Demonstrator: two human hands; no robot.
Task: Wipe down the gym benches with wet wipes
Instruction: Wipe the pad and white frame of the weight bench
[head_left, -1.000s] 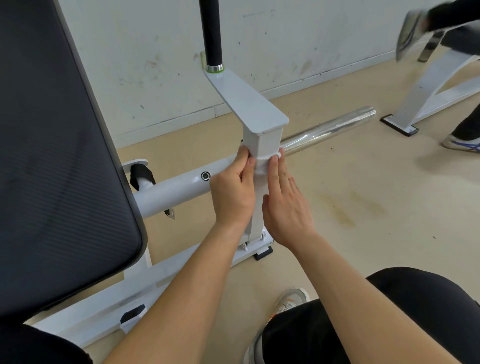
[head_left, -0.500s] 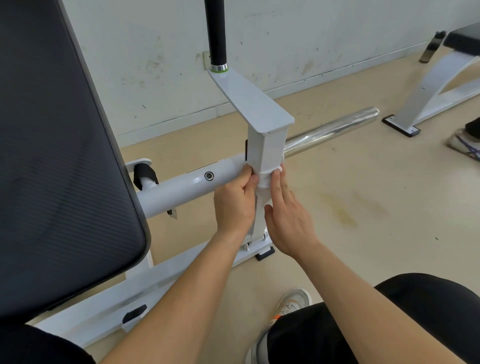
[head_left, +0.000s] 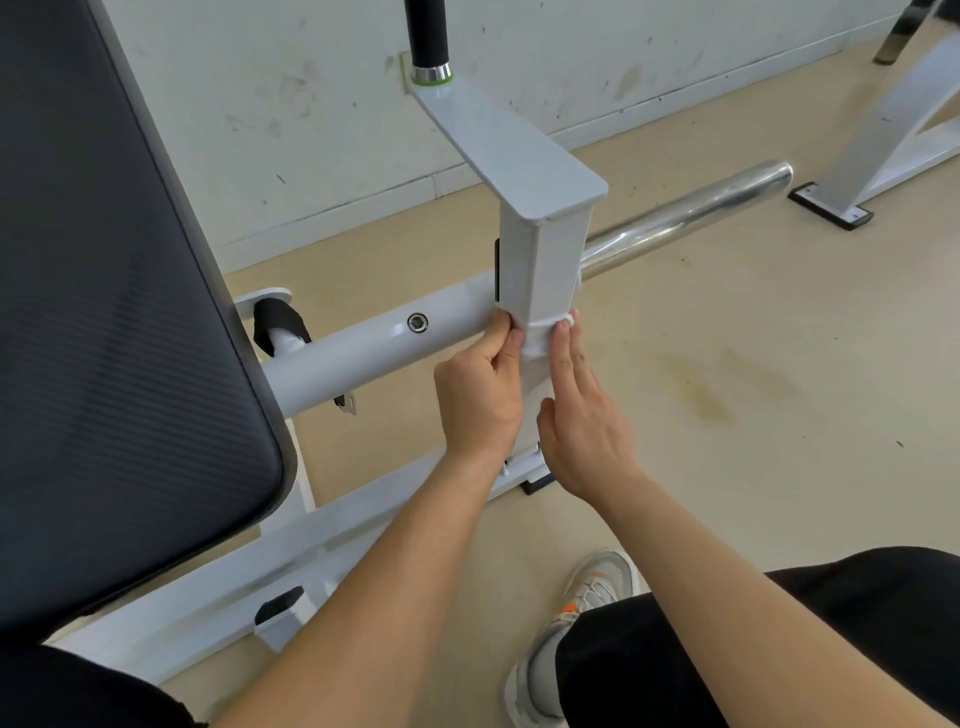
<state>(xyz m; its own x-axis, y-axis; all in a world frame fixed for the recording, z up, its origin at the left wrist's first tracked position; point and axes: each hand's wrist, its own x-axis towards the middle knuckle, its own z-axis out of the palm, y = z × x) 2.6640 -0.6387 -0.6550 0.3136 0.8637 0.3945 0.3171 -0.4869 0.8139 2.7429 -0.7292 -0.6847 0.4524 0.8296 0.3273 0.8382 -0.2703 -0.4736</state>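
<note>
On my feed: both hands are at the square white post (head_left: 545, 270) of the bench (head_left: 363, 530), low on the post, just below where the round white tube (head_left: 374, 353) meets it.

The wipe (head_left: 540, 340) is a white band wrapped round the post, hard to separate from the paint. I can make out its top edge and a small bunched corner at the right.

Left hand (head_left: 480, 395): fingers curled round the left side of the post, thumb tip pressed on the wipe's front. It grips wipe and post together. The fingers behind the post are hidden from me.

Right hand (head_left: 582, 426): fingers straight and together, laid flat along the right face of the post, tips on the wipe. The thumb lies against the post lower down. Pressing, not clutching.

Around them:
- The black back pad (head_left: 114, 312) fills the left of the view, tilted.
- A flat arm tops the post and carries a black handle (head_left: 427, 31) with a green ring at its base.
- A chrome bar (head_left: 685, 218) sticks out to the right past the post.
- There is a bolt (head_left: 417, 322) on the tube, well left of the hands.
- My grey shoe (head_left: 597, 587) rests on the tan floor (head_left: 753, 389), with black trouser legs at the bottom.
- The white leg of a second bench (head_left: 878, 119) stands at the top right, against the scuffed wall (head_left: 260, 104).
</note>
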